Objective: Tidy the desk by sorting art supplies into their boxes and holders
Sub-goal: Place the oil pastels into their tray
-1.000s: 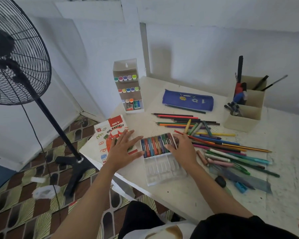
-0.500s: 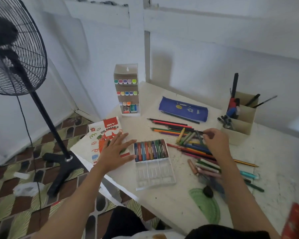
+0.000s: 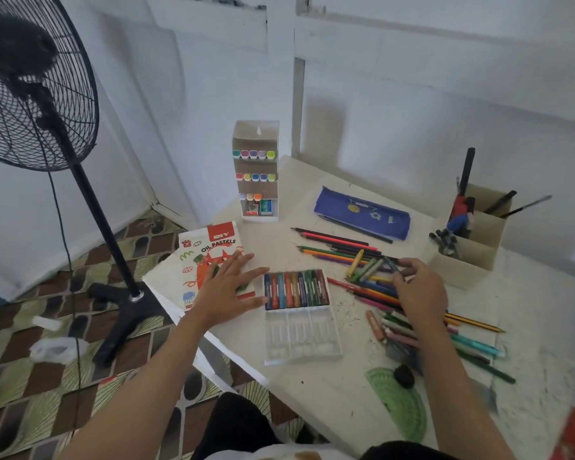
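Pastel tray [image 3: 301, 343], centre of frame: upper row filled, lower row empty (roughly half done, by my estimate).
Loose pastels [image 3: 365, 267] and pencils [image 3: 332, 249], centre right: unsorted, scattered on the desk [image 3: 346, 393].
Holder [image 3: 475, 250], right: partly stocked.
Marker stand [image 3: 256, 175], upper centre: mostly stocked.
Left hand [image 3: 228, 288]: flat, fingers spread, resting on the pastel box [image 3: 210, 247] just left of the tray.
Right hand [image 3: 419, 290]: fingers curled over the loose pastels; whether it grips one I cannot tell.
Outstanding: most of the sorting.

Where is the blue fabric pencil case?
Head view: the blue fabric pencil case lies far across the desk, right of centre, between the white marker rack and the beige organiser.
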The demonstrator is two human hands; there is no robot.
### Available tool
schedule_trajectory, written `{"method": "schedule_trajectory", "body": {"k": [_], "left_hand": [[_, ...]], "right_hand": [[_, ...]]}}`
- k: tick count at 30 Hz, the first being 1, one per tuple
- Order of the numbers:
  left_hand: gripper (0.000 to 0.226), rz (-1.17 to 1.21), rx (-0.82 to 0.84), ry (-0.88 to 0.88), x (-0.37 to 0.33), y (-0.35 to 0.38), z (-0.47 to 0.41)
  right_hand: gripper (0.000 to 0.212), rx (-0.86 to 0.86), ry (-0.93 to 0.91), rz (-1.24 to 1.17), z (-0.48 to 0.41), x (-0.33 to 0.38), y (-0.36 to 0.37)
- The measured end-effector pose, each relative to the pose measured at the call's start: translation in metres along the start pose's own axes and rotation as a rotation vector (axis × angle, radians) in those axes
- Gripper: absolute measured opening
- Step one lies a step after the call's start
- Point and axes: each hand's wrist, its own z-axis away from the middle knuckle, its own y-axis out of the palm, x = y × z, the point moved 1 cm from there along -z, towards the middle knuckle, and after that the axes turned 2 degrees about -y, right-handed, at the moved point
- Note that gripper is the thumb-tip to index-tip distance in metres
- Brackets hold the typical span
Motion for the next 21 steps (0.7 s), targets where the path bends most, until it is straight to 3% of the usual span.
{"method": "schedule_trajectory", "body": {"k": [6,13,17,21], "left_hand": [[0.090,-0.014,-0.017,0.001,0.002,0.002,-0.001],[0.093,-0.017,-0.022,-0.003,0.004,0.004,-0.002],[0.089,-0.026,-0.017,-0.002,0.003,0.004,-0.003],[0.090,-0.005,-0.025,0.003,0.003,0.005,-0.001]], "right_hand": [[0.018,-0.118,-0.032,-0.362,0.031,0.023,-0.016],[0.021,0.115,0.090,-0.793,0.064,0.041,0.001],[0.022,0.223,-0.031,-0.713,0.067,0.045,0.004],[0.028,0.319,-0.258,-0.410,0.070,0.043,0.001]]}}
